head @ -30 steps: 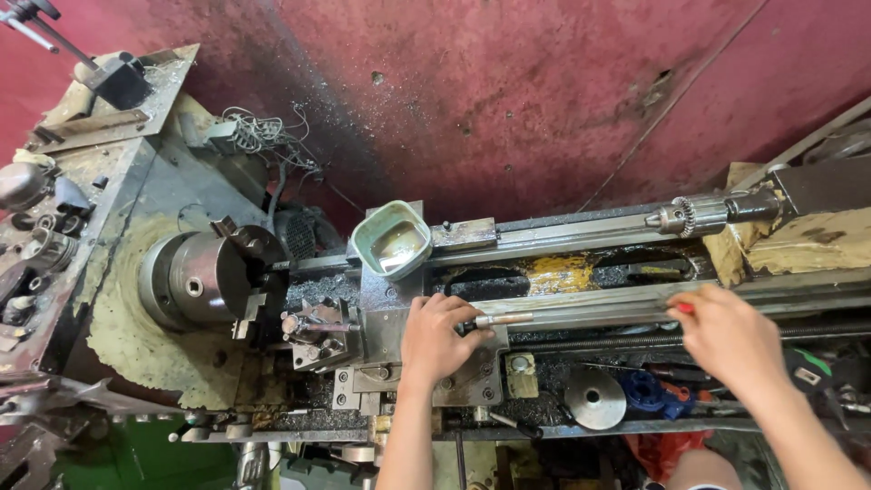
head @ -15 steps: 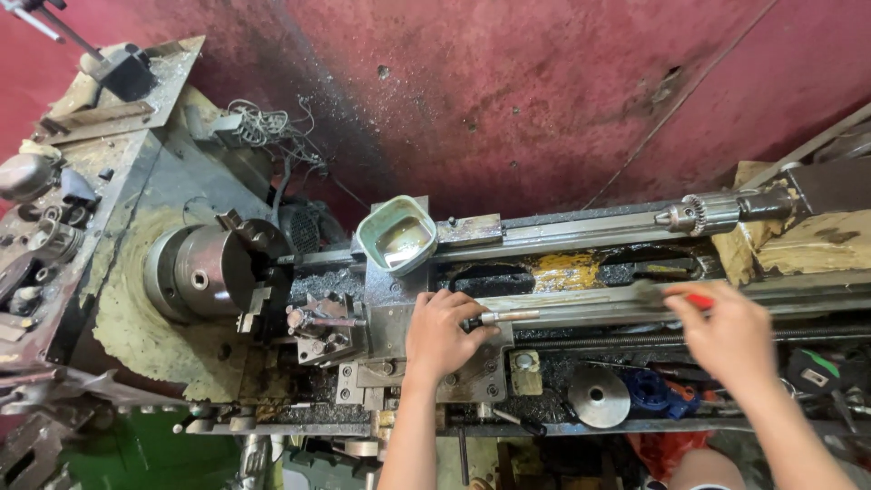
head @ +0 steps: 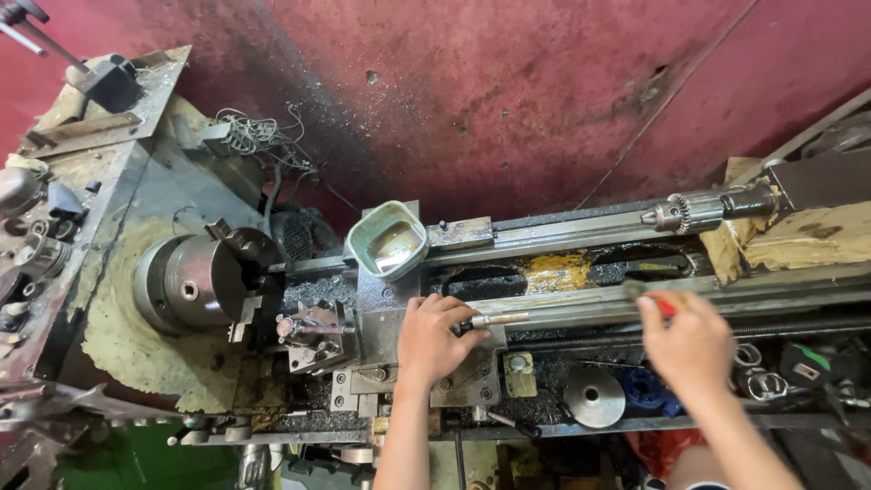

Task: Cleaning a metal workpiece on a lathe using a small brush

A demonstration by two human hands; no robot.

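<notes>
I look down on an old, oily metal lathe. My left hand [head: 435,340] rests on the carriage [head: 386,318], its fingers closed on the end of a short metal rod [head: 504,319] that points right along the bed. My right hand [head: 685,345] hovers over the bed rails [head: 581,304] further right. It grips a red-handled brush [head: 665,306] whose dark, blurred tip [head: 633,289] touches the rail. The tool post [head: 318,331] stands just left of my left hand, facing the chuck [head: 190,286].
A green-rimmed tray [head: 388,240] holding liquid sits on the carriage's far side. A drill chuck [head: 676,213] sticks out from the tailstock at the right. A round handwheel [head: 594,396] and blue parts [head: 646,388] lie along the front. Wire swarf [head: 259,136] lies on the headstock.
My right hand with the brush has slid a little left along the bed rails. My left hand has stayed on the carriage.
</notes>
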